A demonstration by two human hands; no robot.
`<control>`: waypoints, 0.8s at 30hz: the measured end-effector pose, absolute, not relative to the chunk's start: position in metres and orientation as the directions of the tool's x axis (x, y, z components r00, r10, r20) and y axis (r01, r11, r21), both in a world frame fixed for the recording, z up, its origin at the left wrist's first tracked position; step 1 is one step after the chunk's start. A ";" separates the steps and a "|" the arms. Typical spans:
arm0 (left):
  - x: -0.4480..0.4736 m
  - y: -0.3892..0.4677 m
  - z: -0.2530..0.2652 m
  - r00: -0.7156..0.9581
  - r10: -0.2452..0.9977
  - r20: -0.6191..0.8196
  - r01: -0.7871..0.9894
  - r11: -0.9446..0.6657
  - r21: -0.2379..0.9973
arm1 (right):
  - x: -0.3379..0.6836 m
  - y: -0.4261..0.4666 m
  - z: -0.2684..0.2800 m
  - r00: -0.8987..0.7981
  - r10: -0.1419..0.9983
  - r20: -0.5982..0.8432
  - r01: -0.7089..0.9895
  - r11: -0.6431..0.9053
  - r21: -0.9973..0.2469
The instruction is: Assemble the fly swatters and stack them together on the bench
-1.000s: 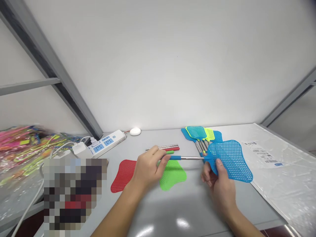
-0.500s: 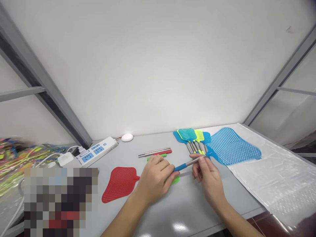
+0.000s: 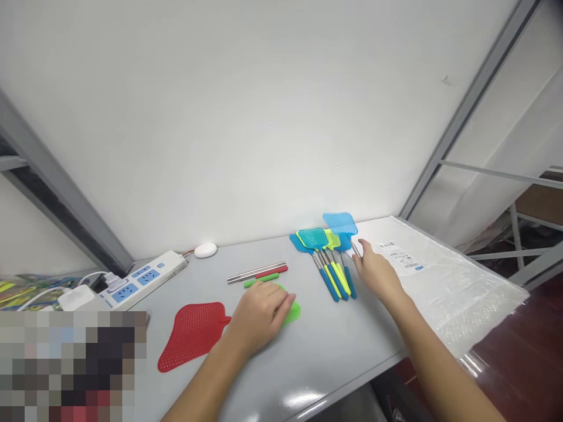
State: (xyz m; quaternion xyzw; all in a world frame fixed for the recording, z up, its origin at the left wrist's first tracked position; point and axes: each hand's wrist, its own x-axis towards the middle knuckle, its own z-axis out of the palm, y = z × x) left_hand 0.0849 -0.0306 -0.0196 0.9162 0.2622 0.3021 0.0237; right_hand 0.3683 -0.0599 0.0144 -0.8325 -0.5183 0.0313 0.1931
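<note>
My right hand [image 3: 376, 272] is closed round the metal shaft of a blue fly swatter [image 3: 341, 224], its mesh head raised near the wall. Just left of that hand lies a fanned bunch of fly swatters [image 3: 329, 264] with blue, yellow and teal heads, metal shafts and blue or yellow grips. My left hand [image 3: 263, 313] is curled over a green mesh swatter head [image 3: 292, 312] and covers much of it; whatever its fingers may hold is hidden. To its left, a red swatter head [image 3: 193, 334] lies flat, its neck end close to the wrist.
Metal rods [image 3: 255, 272] lie beside a red grip [image 3: 271, 271] and a green grip [image 3: 260, 280]. At the left are a power strip [image 3: 145, 278] with plugs and a white oval device [image 3: 205, 250]. Clear plastic packaging [image 3: 440, 293] covers the table's right end. A wall stands behind.
My left hand has let go of the blue swatter's grip and come down over the green head. My right hand has carried the swatter over to the bunch, turning its head toward the wall.
</note>
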 end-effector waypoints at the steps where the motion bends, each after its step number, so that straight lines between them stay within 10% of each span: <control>1: 0.082 -0.027 -0.020 0.660 0.507 0.554 0.482 -0.852 0.205 | 0.374 -0.052 0.012 0.465 0.877 0.122 0.853 -0.407 -0.328; 24: 0.077 -0.018 -0.025 0.659 0.580 0.478 0.543 -0.807 0.232 | 0.375 -0.005 -0.023 0.253 0.967 0.036 0.941 -0.237 -0.244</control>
